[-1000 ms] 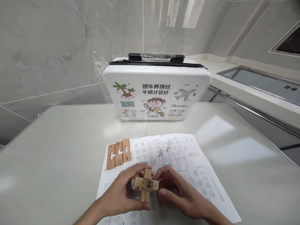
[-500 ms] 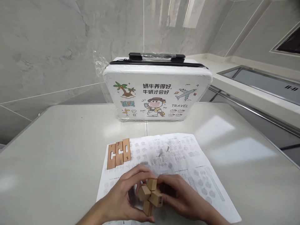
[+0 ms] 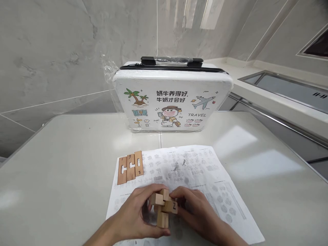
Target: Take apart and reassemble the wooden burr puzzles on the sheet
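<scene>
A wooden burr puzzle (image 3: 163,207) of crossing square sticks is held between my two hands, over the lower part of a printed sheet (image 3: 194,198). One stick end facing right carries a black mark like a 2 or Z. My left hand (image 3: 135,213) grips it from the left, fingers over the top and thumb under the bottom stick. My right hand (image 3: 196,212) pinches its right side; those fingertips are partly hidden behind the wood. Three flat wooden pieces (image 3: 130,167) with cut-out slots and handwritten numbers lie side by side on the sheet's upper left corner.
Behind the sheet stands a white carry case (image 3: 174,99) with cartoon prints, a black handle and clear plastic wrap. Everything rests on a pale glossy table (image 3: 64,164). A tiled wall (image 3: 77,44) rises behind, and a counter with a dark glass panel (image 3: 289,89) is at the right.
The burr puzzle has been tilted between my hands, so its stick ends show at a different angle. Both hands keep hold of it. The flat pieces and the case have stayed put.
</scene>
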Available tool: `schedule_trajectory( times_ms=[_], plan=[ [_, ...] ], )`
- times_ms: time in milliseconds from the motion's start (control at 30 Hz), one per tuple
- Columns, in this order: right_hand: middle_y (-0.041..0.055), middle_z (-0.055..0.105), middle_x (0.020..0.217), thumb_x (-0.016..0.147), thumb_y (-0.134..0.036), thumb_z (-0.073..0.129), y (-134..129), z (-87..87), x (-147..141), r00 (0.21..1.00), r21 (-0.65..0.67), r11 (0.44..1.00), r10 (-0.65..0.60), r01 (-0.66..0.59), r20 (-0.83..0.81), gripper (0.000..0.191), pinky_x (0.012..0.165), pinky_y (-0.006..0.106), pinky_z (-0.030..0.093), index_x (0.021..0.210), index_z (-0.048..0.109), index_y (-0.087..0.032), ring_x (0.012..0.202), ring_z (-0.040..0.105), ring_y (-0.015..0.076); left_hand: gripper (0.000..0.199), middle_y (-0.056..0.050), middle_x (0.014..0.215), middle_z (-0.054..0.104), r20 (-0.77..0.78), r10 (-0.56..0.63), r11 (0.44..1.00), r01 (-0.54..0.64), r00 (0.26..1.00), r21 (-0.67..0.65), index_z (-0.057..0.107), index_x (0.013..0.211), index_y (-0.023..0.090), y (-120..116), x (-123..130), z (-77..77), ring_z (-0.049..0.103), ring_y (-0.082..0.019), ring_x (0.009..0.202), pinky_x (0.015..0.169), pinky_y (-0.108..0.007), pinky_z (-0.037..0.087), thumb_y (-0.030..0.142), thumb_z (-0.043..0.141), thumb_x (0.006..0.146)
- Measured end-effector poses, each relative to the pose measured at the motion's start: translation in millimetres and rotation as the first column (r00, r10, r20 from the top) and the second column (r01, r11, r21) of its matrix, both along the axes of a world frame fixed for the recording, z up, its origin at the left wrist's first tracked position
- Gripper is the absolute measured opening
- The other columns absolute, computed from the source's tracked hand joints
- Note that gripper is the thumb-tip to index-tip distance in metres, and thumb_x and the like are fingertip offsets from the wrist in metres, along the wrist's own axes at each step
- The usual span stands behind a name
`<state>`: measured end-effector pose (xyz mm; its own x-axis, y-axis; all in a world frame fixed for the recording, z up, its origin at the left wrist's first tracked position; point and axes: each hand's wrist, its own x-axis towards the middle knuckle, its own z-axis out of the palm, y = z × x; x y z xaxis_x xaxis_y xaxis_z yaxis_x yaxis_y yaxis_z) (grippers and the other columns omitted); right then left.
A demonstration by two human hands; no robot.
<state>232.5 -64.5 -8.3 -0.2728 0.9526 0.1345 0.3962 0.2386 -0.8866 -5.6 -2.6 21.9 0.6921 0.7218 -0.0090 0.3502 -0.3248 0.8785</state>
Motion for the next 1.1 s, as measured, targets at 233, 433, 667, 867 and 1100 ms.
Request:
schedule_trajectory(
  times_ms=[233,433,667,867,1100],
  plan=[
    [-0.0023,0.075,0.082,0.095,-0.014,0.06,1.6,4.2,-2.8,1.0,-0.069,0.998,0.012,-0.014,-0.025,0.016,0.064,0.024,0.049,0.104,0.063,-0.027,0.066,0.069,0.0157,0.083,-0.007,0.121,0.076,-0.036,0.026,0.999,-0.026,0.999,0.023,0.064,0.137,0.031,-2.3,-2.3,-2.1,0.073,-0.031,0.107,0.093,-0.041,0.059,0.06,0.096,0.067],
    [-0.0019,0.076,0.079,0.092,-0.013,0.059,1.1,0.8,-3.2,0.999,-0.018,1.0,0.002,-0.001,0.036,0.019,0.063,0.025,0.048,0.104,0.063,-0.027,0.065,0.069,0.0168,0.08,-0.007,0.115,0.076,0.047,-0.029,0.999,0.028,0.998,0.025,0.065,0.139,0.031,-0.1,-0.4,-5.3,0.074,-0.028,0.1,0.088,-0.038,0.06,0.066,0.092,0.072],
    [-0.0025,0.075,0.079,0.091,-0.01,0.063,2.1,2.7,-3.2,0.999,-0.014,1.0,0.01,-0.009,0.046,0.022,0.064,0.025,0.046,0.105,0.062,-0.027,0.064,0.069,0.0167,0.092,-0.01,0.13,0.075,-0.023,0.015,1.0,-0.015,1.0,0.002,0.064,0.143,0.032,-2.0,-9.1,-14.5,0.072,-0.035,0.117,0.103,-0.048,0.058,0.077,0.09,0.066],
    [-0.002,0.079,0.084,0.084,-0.004,0.054,-0.3,-2.4,-3.6,0.999,-0.037,0.999,-0.016,0.015,-0.029,0.035,0.065,0.026,0.047,0.108,0.06,-0.028,0.068,0.071,0.018,0.074,-0.008,0.119,0.077,0.083,-0.068,0.995,0.074,0.994,-0.071,0.064,0.143,0.031,-1.2,-2.3,-3.1,0.074,-0.027,0.1,0.086,-0.036,0.061,0.08,0.07,0.087],
    [-0.0021,0.079,0.086,0.084,-0.004,0.058,0.3,1.1,-3.0,0.989,-0.153,0.988,-0.04,0.018,-0.141,0.032,0.063,0.024,0.048,0.106,0.062,-0.027,0.069,0.068,0.0158,0.046,-0.005,0.1,0.075,0.059,-0.035,0.981,0.045,0.998,-0.186,0.062,0.146,0.029,-1.9,0.2,-1.3,0.068,-0.02,0.08,0.065,-0.025,0.054,0.05,0.061,0.105]
  ],
)
